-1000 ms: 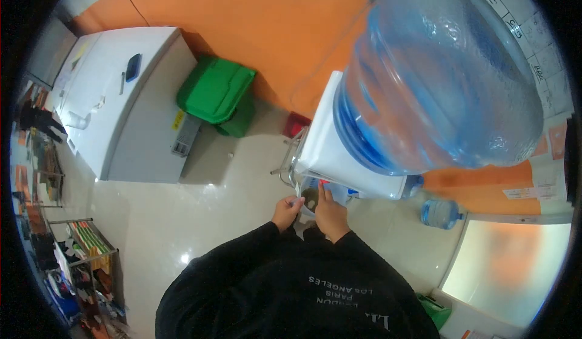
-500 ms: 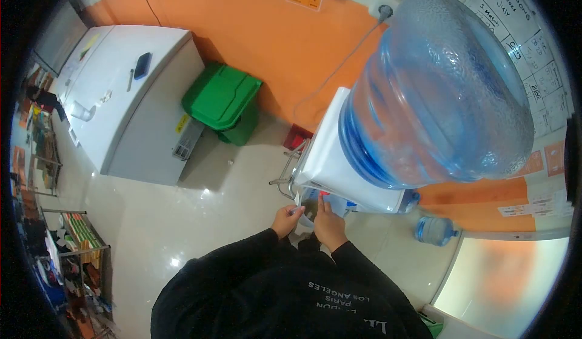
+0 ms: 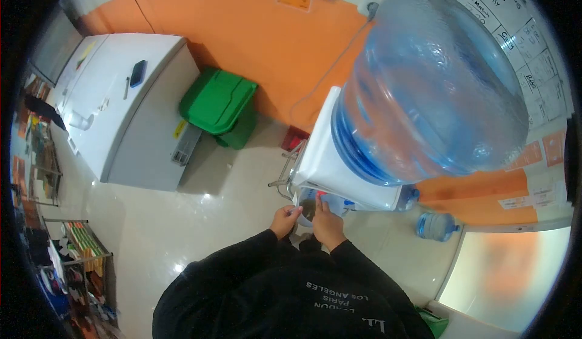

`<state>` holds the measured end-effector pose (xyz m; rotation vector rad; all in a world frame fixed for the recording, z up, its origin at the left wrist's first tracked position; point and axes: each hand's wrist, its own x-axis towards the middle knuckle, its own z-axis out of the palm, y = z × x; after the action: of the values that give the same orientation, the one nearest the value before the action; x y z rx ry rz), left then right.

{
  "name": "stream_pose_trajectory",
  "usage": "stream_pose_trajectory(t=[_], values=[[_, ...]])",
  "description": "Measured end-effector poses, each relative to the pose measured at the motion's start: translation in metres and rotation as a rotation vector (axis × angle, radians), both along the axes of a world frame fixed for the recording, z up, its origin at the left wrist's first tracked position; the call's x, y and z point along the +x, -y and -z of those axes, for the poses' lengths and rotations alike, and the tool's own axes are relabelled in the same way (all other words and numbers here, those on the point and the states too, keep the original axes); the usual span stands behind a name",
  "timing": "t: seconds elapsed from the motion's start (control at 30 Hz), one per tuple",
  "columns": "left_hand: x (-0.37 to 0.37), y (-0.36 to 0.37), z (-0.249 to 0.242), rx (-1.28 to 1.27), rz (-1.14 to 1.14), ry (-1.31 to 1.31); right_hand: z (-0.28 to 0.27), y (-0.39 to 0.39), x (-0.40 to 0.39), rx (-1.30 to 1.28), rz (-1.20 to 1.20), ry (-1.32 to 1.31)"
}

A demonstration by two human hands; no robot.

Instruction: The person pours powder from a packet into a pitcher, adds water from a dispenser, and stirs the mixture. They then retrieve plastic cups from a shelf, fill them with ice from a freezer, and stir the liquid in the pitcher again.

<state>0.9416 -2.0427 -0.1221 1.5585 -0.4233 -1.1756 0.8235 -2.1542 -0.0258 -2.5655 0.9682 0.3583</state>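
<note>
L hand was at the hands' 9 o'clock side, thumb & fingertips together on a pale strip, prob. thin, its type too small to tell. R hand sat at 3 o'clock of it, index finger stretched toward 12 & the red tap; contact w/ the tap couldn't be made out. R grip: can't tell if apart or together, as the palm faced away from view. Container w/ dark contents was betw. the hands, just below the dispenser's front edge; whether either hand bore its wt. was unclear. Blue tap showed at approx. 1 o'clock of R hand. White water dispenser stood at 12 to 1 o'clock from the hands, w/ a big clear-blue bottle upside down on top. Metal stand & red bin were near 12, green bin at 11, lid down, next to the white freezer at 10. On the freezer: phone, slim item, white cup lying tilted. A dark sleeve of another person showed past it, also approx. 10. Second bottle lay on the floor at 3; shelf rack stood at 9 to 8.
</note>
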Motion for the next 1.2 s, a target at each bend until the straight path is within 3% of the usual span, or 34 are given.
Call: stream_pose_trajectory(t=[0.47, 0.67, 0.87, 1.1, 1.2], values=[[0.0, 0.002, 0.002, -0.024, -0.029, 0.01, 0.001, 0.0, -0.001, 0.002, 0.008, 0.029], [0.001, 0.002, 0.014, -0.071, -0.027, 0.195, 0.004, -0.002, -0.002, 0.002, 0.036, 0.054], [0.002, 0.006, 0.002, -0.042, -0.043, 0.024, 0.005, -0.004, -0.003, -0.015, 0.048, 0.086], [0.013, 0.002, 0.026, -0.057, 0.063, 0.115, 0.002, -0.008, -0.004, 0.012, 0.092, 0.136], [0.016, 0.005, 0.01, -0.044, 0.089, 0.089, 0.008, -0.01, -0.003, -0.012, 0.133, 0.179]])
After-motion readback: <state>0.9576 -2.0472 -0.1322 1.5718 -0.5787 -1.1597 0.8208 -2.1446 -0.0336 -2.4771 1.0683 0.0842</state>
